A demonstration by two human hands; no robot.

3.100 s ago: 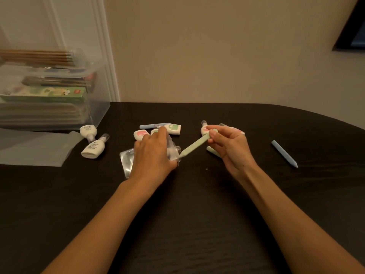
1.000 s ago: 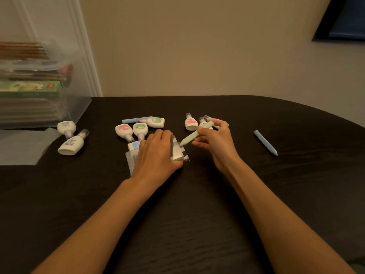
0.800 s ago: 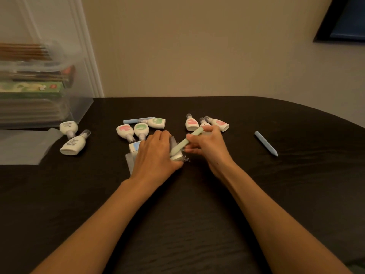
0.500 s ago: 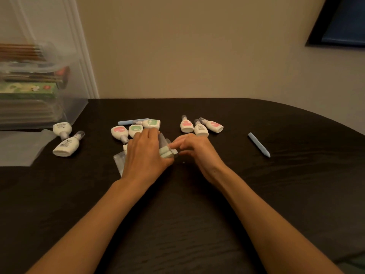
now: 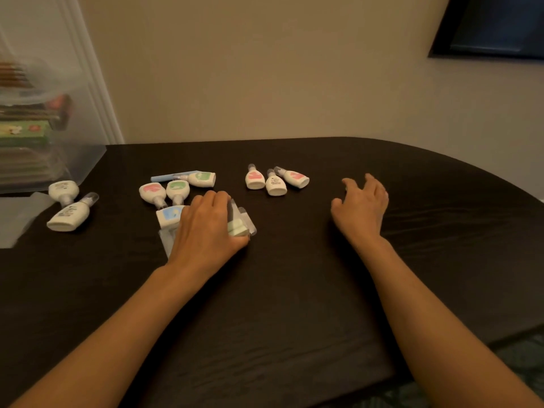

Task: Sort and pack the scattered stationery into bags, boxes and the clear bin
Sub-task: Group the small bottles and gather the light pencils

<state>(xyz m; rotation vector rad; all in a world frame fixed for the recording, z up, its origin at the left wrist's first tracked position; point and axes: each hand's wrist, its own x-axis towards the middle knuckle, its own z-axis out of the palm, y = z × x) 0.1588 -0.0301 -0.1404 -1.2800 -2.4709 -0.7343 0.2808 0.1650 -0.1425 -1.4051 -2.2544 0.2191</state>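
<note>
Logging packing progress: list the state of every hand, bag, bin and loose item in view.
left hand, grips the clear bag against the table.
clear bag, lying under that hand, green sticks inside.
right hand, open, holding nothing.
blue stick, loose on the table.
white bottles, loose, lying on their sides, capped.
clear bin, partly filled with boxes.

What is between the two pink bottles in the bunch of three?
Head view: a white-label bottle lies between the left pink bottle and the right pink bottle.
</note>
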